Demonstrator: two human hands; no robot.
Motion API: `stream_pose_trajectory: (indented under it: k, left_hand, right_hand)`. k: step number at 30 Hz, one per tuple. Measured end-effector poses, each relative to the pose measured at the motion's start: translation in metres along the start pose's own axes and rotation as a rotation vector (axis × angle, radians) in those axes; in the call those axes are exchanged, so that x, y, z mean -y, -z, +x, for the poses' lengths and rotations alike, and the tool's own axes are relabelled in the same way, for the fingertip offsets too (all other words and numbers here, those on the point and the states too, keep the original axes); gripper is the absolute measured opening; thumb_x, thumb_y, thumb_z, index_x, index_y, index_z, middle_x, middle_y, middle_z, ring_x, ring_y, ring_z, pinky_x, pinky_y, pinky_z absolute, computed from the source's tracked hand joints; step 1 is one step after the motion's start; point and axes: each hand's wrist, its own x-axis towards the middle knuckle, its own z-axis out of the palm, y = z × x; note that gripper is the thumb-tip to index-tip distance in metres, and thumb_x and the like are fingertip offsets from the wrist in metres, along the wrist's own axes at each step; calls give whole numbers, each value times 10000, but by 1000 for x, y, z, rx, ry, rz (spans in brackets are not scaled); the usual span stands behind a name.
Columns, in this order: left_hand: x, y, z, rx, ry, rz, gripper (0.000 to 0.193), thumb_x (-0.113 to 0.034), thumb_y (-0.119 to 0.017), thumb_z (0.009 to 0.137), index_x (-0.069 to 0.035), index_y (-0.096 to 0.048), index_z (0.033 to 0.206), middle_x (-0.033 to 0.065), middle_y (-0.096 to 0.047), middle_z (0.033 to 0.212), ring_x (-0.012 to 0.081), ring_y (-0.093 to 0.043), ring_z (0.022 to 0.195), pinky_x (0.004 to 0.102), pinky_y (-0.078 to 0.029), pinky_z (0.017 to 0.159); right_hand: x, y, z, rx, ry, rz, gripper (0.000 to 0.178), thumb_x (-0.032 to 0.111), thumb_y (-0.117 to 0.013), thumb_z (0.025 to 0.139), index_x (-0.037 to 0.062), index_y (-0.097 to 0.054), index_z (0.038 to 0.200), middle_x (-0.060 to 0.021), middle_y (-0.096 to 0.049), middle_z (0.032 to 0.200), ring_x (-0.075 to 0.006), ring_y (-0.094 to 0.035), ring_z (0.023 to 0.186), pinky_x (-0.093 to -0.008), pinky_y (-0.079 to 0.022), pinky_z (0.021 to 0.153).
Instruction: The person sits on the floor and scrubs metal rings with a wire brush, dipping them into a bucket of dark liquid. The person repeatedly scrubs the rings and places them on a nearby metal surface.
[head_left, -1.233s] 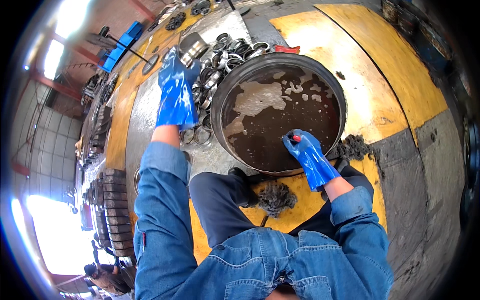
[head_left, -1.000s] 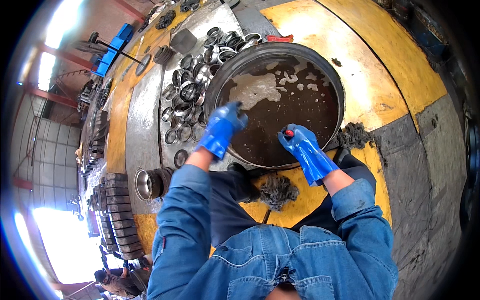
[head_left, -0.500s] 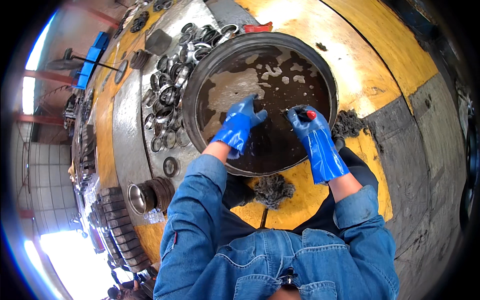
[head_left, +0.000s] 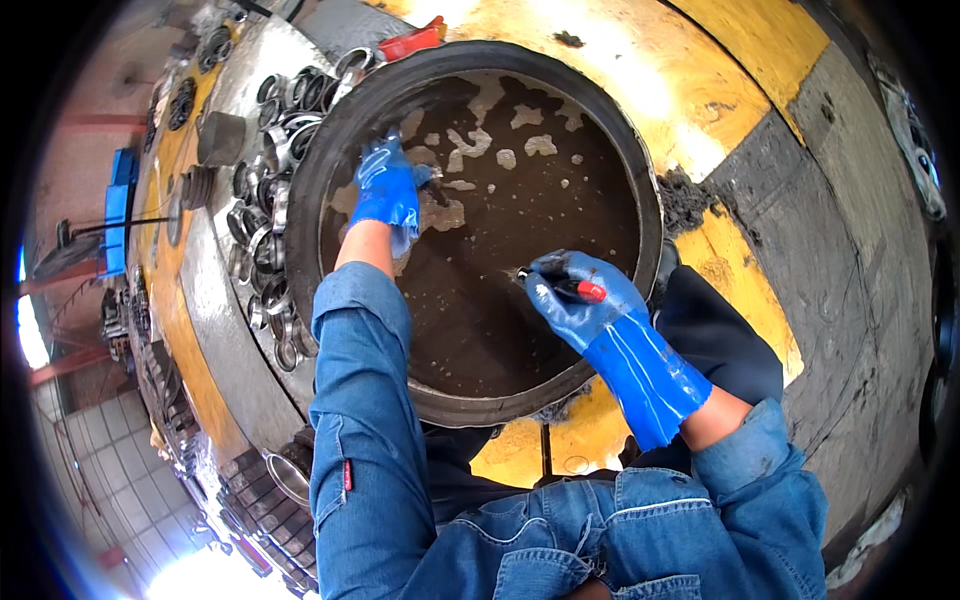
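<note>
A wide, round, dark-rimmed tub (head_left: 303, 225) of murky brown liquid (head_left: 500, 290) with patches of pale foam sits in front of me. My left hand (head_left: 385, 182), in a blue rubber glove, reaches into the liquid at the tub's left side. Its fingers are blurred and partly under the surface, so what they hold, if anything, cannot be told. Over the right part of the tub, my gloved right hand (head_left: 580, 295) is closed around a small hand tool with a red-ended black handle (head_left: 590, 292). The tool's tip points left and its kind is unclear.
Many metal rings (head_left: 265, 225) lie heaped left of the tub. A red object (head_left: 412, 42) sits beyond its rim. Dark, fibrous clumps (head_left: 685, 214) lie at the right. Yellow and grey plates (head_left: 810, 290) cover the floor. A metal bowl-like part (head_left: 288, 478) stands lower left.
My left hand has moved left and away from the right hand, into the foam near the tub's left side. My right hand still grips the red-ended tool. The whole view has shifted.
</note>
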Motion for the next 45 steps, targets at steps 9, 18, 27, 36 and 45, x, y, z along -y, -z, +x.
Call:
stream_pose_trajectory:
  k: [9,18,27,36,45]
  left_hand:
    - [4,7,7,-15,109,0,392,-161,-704,856,-44,-671,1229,253,-720,1220,470,-691,1124,543,-567,933]
    - [50,-44,-26,135,-1,-146,362,-215,-727,859,-17,-728,1163,282,-719,1185,475,-677,1130,525,-557,959]
    - [85,-77,-14,94,-278,9,249,-98,-617,949,-16,-739,1150,259,-705,1220,461,-664,1135,493,-557,946]
    - [68,-61,-25,47,-187,-25,276,-90,-578,976,4,-725,1190,271,-715,1215,434,-703,1093,487,-554,918]
    - [125,-4,-20,236,122,-409,518,-185,-929,769,-39,-741,1228,100,-787,989,185,-704,895,410,-560,784]
  right_hand:
    - [-5,-8,5,66,-114,-19,269,354,-742,909,119,-787,1030,-142,-777,1004,-375,-735,943,-428,-602,846]
    - [-5,-12,5,93,-132,-67,294,384,-713,915,119,-782,1021,-148,-774,981,-389,-730,935,-451,-597,850]
    - [0,-17,5,141,-152,-107,283,386,-697,930,115,-770,965,-152,-765,937,-400,-723,900,-453,-594,815]
    - [-4,-19,7,157,-115,-179,277,372,-692,942,105,-762,947,-165,-757,914,-403,-721,890,-455,-591,806]
    - [-14,-30,5,131,-58,-192,300,386,-712,907,91,-728,854,-167,-743,878,-429,-704,871,-468,-588,788]
